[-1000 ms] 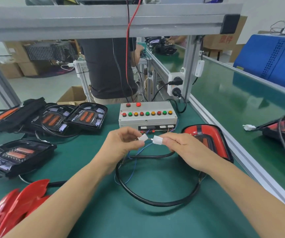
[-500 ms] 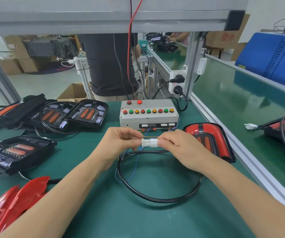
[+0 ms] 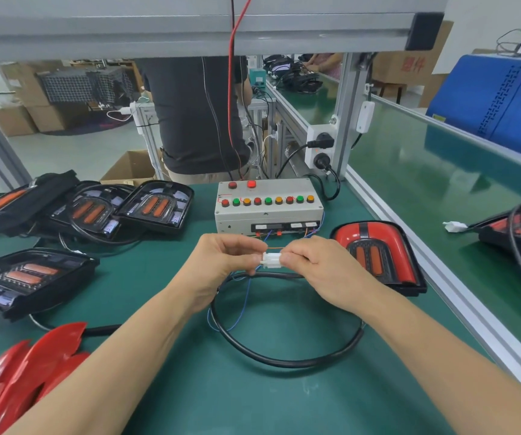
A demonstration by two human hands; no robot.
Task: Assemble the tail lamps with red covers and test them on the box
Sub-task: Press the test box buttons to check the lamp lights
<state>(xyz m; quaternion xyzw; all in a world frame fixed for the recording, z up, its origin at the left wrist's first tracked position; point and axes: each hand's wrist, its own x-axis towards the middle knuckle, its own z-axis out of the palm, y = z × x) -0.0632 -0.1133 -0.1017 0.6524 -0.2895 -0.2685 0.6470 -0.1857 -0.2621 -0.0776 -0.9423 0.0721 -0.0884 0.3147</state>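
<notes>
I see my left hand (image 3: pixel 221 257) and right hand (image 3: pixel 312 263) pinching a small white plastic connector (image 3: pixel 271 260) between them, joined end to end, just near of the grey test box (image 3: pixel 268 205) with its row of round coloured buttons. A glossy black cable (image 3: pixel 284 361) loops on the green mat (image 3: pixel 284 403). The red-covered tail lamp (image 3: pixel 378 252) lies right; uncovered black lamps (image 3: pixel 155 205) lie far left.
</notes>
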